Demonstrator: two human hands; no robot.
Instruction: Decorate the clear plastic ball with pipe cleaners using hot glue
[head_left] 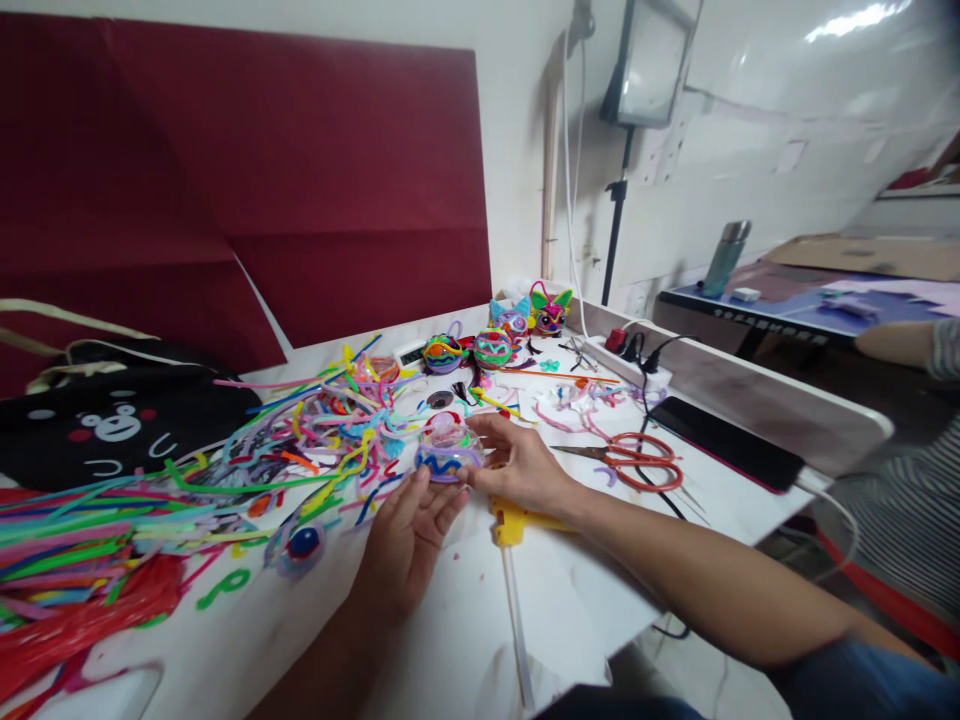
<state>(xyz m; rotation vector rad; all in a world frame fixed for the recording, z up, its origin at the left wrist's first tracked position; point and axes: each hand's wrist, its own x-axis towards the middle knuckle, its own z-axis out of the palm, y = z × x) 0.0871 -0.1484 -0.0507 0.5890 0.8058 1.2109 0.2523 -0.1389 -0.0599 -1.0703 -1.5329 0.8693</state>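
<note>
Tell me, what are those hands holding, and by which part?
A clear, rounded, colourfully trimmed ornament: the right hand grips its right side, and the left hand has fingertips at its lower edge.

One held ornament (448, 464), two eared ornaments (550, 314), one orange-handled scissors pair (621, 453), one glue gun (508, 525), one black phone (727, 442), one bottle (725, 262).
</note>
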